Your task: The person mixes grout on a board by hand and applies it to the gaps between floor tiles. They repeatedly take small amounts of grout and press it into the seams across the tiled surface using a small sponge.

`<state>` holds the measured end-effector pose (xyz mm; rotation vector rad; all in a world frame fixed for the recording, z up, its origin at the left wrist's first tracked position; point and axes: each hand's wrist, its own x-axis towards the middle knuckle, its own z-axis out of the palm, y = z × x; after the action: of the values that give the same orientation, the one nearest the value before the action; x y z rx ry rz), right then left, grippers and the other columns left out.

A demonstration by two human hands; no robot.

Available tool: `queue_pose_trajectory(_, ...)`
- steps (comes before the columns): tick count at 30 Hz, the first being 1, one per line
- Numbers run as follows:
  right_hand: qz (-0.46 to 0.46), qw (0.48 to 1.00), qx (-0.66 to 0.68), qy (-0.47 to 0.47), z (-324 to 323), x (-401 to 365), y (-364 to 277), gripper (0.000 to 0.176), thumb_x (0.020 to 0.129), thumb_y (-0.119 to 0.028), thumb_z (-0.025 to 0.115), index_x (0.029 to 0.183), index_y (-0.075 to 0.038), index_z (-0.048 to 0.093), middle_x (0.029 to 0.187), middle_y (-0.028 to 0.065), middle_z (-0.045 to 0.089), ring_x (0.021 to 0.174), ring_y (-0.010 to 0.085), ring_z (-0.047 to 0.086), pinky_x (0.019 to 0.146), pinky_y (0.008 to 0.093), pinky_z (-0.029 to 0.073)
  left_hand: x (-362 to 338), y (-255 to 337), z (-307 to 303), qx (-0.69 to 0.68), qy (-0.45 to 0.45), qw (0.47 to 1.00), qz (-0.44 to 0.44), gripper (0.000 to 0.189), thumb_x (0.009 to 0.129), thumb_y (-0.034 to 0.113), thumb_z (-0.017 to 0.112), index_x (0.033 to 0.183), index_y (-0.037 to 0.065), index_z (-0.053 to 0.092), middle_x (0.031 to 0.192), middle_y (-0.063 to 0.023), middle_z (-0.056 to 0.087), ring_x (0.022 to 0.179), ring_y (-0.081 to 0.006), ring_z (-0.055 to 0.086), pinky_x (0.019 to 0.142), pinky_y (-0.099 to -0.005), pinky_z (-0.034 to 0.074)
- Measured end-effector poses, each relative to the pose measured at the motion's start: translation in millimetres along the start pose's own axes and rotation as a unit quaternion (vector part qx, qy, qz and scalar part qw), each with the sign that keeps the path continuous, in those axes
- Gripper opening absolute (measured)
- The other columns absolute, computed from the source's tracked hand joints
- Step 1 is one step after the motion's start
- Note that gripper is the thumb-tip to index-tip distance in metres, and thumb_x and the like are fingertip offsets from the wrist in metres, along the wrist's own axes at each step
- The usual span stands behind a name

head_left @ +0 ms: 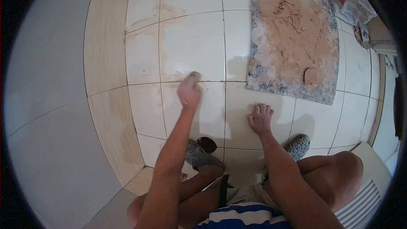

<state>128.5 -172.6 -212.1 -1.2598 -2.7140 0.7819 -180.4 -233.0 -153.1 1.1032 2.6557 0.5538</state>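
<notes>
My left hand (189, 95) is closed on a small dark piece (194, 75), held close to a grout line between the white floor tiles (193, 46). Motion blurs the fingers, and I cannot make out the exact kind of piece. My right hand (261, 121) rests on the floor with its fingers curled in, below the near edge of a speckled slab (290, 90); nothing shows in it. Orange-brown powdery material (292, 29) covers most of that slab, with a rounded lump (313, 76) near its front. Orange smears mark several tile joints at the left.
A round dark dish or lid (207, 144) lies by my left shoe (199, 157); my right shoe (298, 146) is beyond my right forearm. Wood-patterned tile (106, 38) borders the floor before a grey surface (46, 68). A white plastic bag (354, 2) sits at the far right.
</notes>
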Motion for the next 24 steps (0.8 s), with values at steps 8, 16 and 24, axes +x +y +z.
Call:
queue_pose_trajectory(8, -0.012, 1.000, -0.009, 0.007, 2, -2, -4, 0.040, 0.073, -0.027, 0.058, 0.105, -0.003, 0.055, 0.106, 0.0156, 0.049, 0.096, 0.0349, 0.044, 0.081, 0.0507, 0.035, 24, -9, -21, -0.125, -0.019, 0.986, 0.107, 0.027, 0.076, -0.001, 0.058, 0.099, 0.009, 0.068, 0.103, -0.0140, 0.069, 0.093, -0.0335, 0.064, 0.080, -0.0430, 0.053)
queue_pose_trajectory(16, -0.008, 0.999, -0.027, -0.021, 2, 1, -4, 0.043, 0.078, -0.034, 0.059, 0.108, -0.004, 0.055, 0.110, 0.0173, 0.049, 0.100, 0.0359, 0.045, 0.083, 0.0540, 0.035, -11, 22, -4, -0.102, -0.028, 0.986, 0.133, 0.026, 0.079, 0.002, 0.059, 0.103, 0.008, 0.067, 0.096, -0.0151, 0.068, 0.088, -0.0356, 0.064, 0.079, -0.0418, 0.052)
queue_pose_trajectory(24, -0.013, 0.999, -0.037, -0.008, 2, -3, -5, 0.044, 0.078, -0.034, 0.061, 0.109, -0.003, 0.056, 0.109, 0.0165, 0.051, 0.102, 0.0349, 0.045, 0.085, 0.0525, 0.036, -19, 24, 8, -0.018, 0.012, 0.996, 0.092, 0.015, 0.078, 0.003, 0.061, 0.092, 0.005, 0.066, 0.095, -0.0133, 0.069, 0.082, -0.0354, 0.064, 0.073, -0.0438, 0.052)
